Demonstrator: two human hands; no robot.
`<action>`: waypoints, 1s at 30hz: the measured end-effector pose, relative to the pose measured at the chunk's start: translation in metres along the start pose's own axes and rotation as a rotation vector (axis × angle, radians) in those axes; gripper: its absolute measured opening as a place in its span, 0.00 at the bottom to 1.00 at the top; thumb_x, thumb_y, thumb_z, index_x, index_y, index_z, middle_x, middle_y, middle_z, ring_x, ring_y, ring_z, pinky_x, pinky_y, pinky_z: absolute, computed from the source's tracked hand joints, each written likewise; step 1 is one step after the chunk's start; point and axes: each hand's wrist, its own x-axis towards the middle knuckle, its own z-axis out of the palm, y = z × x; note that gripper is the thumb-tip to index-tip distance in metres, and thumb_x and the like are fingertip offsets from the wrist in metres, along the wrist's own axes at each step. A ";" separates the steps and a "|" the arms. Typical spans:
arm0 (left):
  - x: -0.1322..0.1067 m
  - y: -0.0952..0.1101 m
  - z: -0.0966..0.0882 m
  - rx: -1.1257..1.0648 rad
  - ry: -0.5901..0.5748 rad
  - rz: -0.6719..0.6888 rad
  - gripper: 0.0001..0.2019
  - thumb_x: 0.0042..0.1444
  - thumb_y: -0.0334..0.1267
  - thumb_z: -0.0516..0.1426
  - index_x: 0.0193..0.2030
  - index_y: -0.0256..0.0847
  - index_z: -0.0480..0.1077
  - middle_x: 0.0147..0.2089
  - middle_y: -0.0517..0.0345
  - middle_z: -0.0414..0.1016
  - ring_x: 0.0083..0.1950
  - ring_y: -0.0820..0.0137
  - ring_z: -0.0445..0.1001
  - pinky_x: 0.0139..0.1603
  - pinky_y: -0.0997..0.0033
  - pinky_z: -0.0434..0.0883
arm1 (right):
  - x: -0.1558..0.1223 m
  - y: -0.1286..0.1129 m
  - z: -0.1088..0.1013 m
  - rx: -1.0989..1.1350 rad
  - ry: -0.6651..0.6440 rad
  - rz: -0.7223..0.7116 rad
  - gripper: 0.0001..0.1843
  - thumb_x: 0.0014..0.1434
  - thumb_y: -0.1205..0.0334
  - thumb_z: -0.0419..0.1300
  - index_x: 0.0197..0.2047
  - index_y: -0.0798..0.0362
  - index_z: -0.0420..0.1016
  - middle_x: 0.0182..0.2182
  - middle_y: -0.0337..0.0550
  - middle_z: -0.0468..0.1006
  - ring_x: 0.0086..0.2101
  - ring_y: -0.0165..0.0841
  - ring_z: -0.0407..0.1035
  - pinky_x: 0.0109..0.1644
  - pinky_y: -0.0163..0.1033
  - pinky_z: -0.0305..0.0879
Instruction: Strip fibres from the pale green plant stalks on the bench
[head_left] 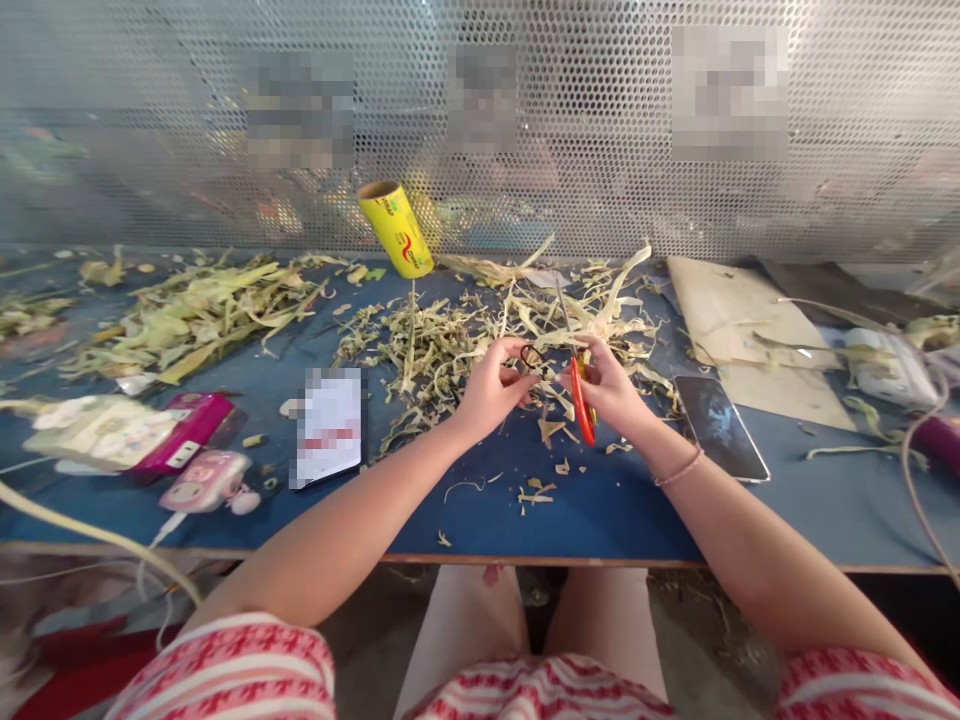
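My left hand (495, 392) is closed in a pinch over the middle of the table, with a thin dark loop (531, 356) at its fingertips. Whether the fingers also hold a dry strip is too small to tell. Just to its right, my right hand (606, 388) is closed around a pair of scissors with red handles (580, 402); the narrow blades point away from me, over the strips. Beneath and beyond both hands lies a loose heap of pale dry husk-like strips (442, 335). Small cut scraps (536, 495) lie on the blue table in front of the hands.
A yellow printed tube (397, 230) leans on a thin rod. Another husk pile (210, 310) lies left. Phones (328, 430) (720, 425) flank my arms. A pink case (206, 480), a purple box (184, 430), cardboard (750, 330) and cables surround them. Perforated metal (585, 130) stands behind.
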 end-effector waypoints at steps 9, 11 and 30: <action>0.001 -0.002 0.001 -0.085 0.031 0.002 0.26 0.46 0.43 0.66 0.47 0.45 0.58 0.59 0.48 0.65 0.27 0.79 0.74 0.29 0.72 0.77 | -0.006 -0.007 0.003 0.332 -0.160 0.089 0.25 0.49 0.50 0.65 0.47 0.44 0.59 0.39 0.38 0.68 0.37 0.32 0.72 0.36 0.39 0.70; 0.003 -0.002 -0.001 -0.111 0.070 -0.016 0.26 0.44 0.43 0.67 0.46 0.44 0.58 0.56 0.49 0.66 0.28 0.78 0.76 0.29 0.71 0.77 | -0.004 -0.006 0.001 0.334 -0.097 0.057 0.26 0.48 0.50 0.65 0.47 0.43 0.59 0.36 0.35 0.66 0.36 0.31 0.71 0.37 0.39 0.70; 0.011 -0.003 -0.007 -0.254 0.240 -0.079 0.03 0.53 0.35 0.58 0.33 0.39 0.68 0.27 0.63 0.69 0.21 0.81 0.61 0.23 0.77 0.59 | 0.008 0.005 -0.021 -0.271 0.410 -0.449 0.26 0.57 0.52 0.59 0.57 0.44 0.55 0.42 0.44 0.68 0.38 0.36 0.69 0.44 0.49 0.72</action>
